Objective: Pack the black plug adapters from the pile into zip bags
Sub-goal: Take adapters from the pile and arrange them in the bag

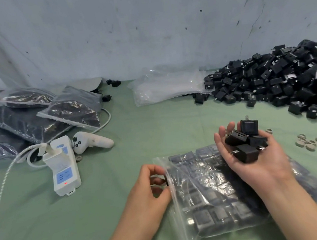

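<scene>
A clear zip bag lies on the green table in front of me, filled with rows of black plug adapters. My left hand pinches one black adapter at the bag's open zip edge on the left. My right hand is palm up above the bag's far side and cups several black plug adapters. The big pile of loose adapters is heaped at the back right against the wall.
Filled zip bags are stacked at the back left. A white power strip with cable and a white controller lie left of centre. Empty clear bags lie at the back. Small grey rings are scattered at the right.
</scene>
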The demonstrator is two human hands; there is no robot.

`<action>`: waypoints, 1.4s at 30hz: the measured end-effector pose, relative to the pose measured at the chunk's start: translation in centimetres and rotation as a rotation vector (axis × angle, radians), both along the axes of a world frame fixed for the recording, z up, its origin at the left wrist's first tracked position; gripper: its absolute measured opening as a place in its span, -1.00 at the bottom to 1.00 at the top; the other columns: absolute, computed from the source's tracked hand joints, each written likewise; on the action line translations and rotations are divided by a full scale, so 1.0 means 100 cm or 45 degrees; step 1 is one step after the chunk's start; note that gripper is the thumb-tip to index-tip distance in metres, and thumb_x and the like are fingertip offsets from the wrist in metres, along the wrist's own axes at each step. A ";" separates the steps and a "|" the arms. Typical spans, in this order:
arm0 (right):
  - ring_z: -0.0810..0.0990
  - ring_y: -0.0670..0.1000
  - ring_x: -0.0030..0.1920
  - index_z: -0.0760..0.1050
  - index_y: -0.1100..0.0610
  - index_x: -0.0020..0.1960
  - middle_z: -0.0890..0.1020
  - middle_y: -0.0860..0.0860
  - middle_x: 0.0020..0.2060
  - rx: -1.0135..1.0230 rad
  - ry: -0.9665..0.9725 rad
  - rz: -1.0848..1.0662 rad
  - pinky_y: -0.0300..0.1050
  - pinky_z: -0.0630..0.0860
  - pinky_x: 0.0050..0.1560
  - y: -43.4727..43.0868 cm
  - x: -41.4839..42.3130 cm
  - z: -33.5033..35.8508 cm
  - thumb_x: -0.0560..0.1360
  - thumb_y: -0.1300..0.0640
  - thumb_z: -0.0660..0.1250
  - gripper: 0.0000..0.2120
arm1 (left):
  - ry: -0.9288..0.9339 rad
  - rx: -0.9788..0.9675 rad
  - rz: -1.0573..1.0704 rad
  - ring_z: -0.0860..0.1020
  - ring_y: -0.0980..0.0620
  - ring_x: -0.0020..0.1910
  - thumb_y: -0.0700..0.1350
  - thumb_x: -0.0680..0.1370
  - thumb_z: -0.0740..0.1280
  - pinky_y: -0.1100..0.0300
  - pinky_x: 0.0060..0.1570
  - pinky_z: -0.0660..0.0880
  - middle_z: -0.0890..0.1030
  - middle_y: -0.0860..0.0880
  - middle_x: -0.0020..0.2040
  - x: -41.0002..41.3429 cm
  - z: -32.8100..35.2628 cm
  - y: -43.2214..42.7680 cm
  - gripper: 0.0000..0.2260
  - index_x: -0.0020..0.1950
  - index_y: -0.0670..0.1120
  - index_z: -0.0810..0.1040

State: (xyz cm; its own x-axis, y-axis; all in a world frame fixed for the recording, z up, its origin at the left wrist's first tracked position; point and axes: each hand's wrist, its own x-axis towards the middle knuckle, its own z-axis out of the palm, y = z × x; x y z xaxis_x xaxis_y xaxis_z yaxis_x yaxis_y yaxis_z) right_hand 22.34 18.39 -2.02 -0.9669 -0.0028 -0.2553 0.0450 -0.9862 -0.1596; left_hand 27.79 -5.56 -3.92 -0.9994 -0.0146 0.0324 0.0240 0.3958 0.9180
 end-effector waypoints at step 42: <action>0.61 0.09 -0.15 0.57 0.17 0.18 0.67 0.09 -0.02 0.382 -0.106 0.482 -0.24 0.43 -0.48 -0.011 0.018 0.025 0.55 -0.05 0.28 -0.66 | 0.402 0.074 0.457 0.53 0.16 -0.36 0.04 0.61 0.26 0.28 -0.34 0.46 0.60 0.15 -0.23 -0.012 0.019 0.008 -0.94 0.00 0.13 0.52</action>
State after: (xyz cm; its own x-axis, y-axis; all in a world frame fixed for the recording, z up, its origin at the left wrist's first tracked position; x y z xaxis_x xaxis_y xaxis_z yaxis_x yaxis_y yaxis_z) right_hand 24.16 17.26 0.49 -0.8885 -0.2648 -0.3747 0.4161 -0.8091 -0.4149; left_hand 26.57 -4.78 -1.99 -0.8723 -0.3676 0.3225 0.1764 0.3787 0.9086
